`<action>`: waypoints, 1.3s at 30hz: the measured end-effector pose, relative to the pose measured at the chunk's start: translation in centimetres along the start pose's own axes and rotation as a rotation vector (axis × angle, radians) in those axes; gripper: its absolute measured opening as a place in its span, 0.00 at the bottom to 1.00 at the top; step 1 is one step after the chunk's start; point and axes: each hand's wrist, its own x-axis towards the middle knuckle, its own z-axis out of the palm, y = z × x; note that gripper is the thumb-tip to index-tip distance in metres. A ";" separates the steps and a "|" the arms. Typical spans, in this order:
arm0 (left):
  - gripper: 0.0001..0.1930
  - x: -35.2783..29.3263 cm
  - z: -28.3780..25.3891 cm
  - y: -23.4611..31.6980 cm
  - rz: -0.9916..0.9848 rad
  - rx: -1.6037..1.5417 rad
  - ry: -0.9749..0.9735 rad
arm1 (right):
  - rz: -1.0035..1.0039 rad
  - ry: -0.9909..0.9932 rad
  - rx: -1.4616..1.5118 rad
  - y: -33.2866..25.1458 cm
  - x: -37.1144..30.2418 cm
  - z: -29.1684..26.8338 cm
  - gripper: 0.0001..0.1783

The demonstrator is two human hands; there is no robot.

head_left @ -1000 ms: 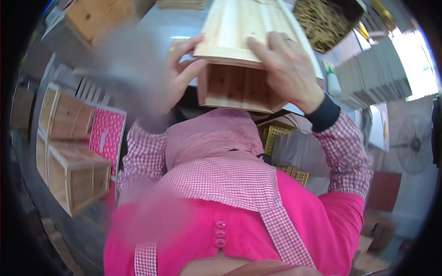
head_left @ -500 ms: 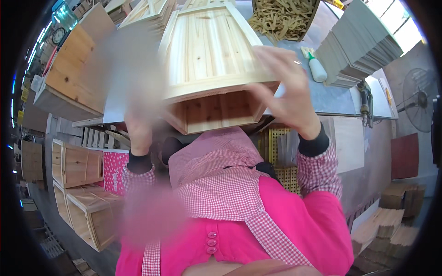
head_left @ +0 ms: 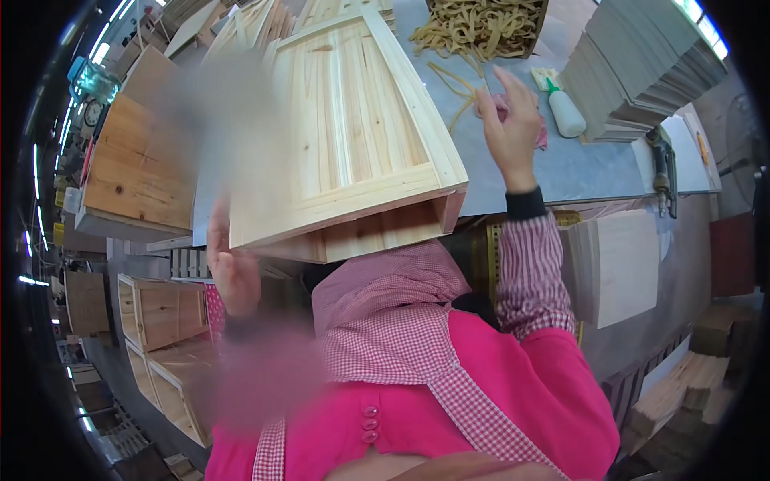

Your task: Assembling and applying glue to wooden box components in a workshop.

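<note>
A pale wooden box (head_left: 361,120) with a framed, panelled top lies in front of me, its open end toward my lap and hanging past the table's near edge. My left hand (head_left: 234,268) is at the box's near left corner, its visible fingers stretched along the side; a blurred patch hides part of it. To the right of the box, my right hand (head_left: 511,128) hovers with thumb and fingers apart, over a crumpled pink cloth (head_left: 541,135). Beside its thumb lie a few loose tan rubber bands (head_left: 451,84). Nothing shows gripped in the right hand.
An open carton of tan bands (head_left: 481,28) stands at the back. Right of it are a white glue bottle (head_left: 568,119), stacked grey boards (head_left: 638,64) and a power tool (head_left: 662,172). A brown wooden box (head_left: 132,164) stands left; more boxes (head_left: 168,309) are stacked lower left.
My right hand has left the box's right side and moved up and right to the cloth. The box now sits turned, its near end swung left. My left hand stays by its left side.
</note>
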 end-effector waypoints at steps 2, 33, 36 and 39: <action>0.32 0.3 -0.4 -1.3 -0.045 -0.059 0.014 | 0.201 -0.190 -0.496 7.0 -2.6 2.1 0.18; 0.30 -2.8 3.8 12.9 0.803 0.727 0.023 | -0.395 -0.638 0.431 -25.6 -0.4 -12.0 0.05; 0.20 -4.2 4.5 13.8 0.864 1.020 -0.127 | -0.511 -0.844 0.708 -27.2 -4.7 -11.2 0.07; 0.08 -8.0 3.1 11.4 0.584 0.854 -0.471 | -0.318 -0.983 0.539 -27.5 -7.9 -12.9 0.07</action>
